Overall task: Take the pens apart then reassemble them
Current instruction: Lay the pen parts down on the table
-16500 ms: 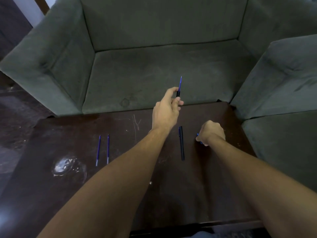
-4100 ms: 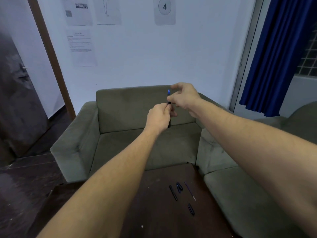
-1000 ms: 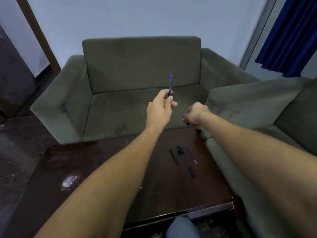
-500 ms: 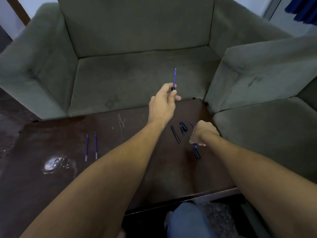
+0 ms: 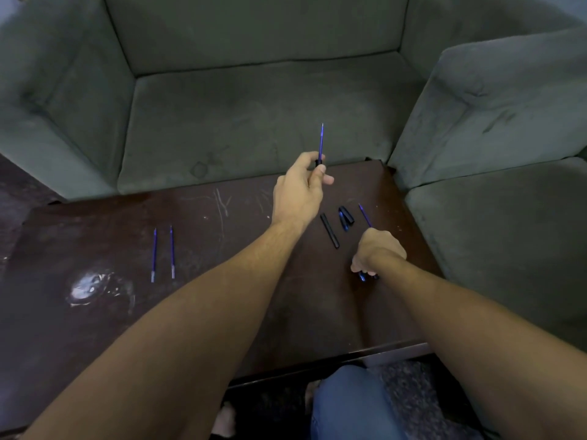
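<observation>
L hand [image 5: 298,192] is up over the far side of the dark brown wooden table [image 5: 95,328], thumb & fingers pinching a black pen barrel [image 5: 318,162] w/ a thin blue refill [image 5: 321,141] sticking upright. R hand [image 5: 378,254] is low near the table's right edge, fingers curled round a short black-blue pen piece [image 5: 362,276]. Just beyond it lie a slim black tube [image 5: 329,230], dark caps [image 5: 346,215] & a loose blue refill [image 5: 364,214]. Two parallel blue refills [image 5: 172,252] lie well apart to the left, bare top around them. Grey-green fabric sofa [image 5: 254,106] butts the far & right edges.

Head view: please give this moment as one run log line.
left hand: holds pen, refill up | right hand: curled at pen part on table
</observation>
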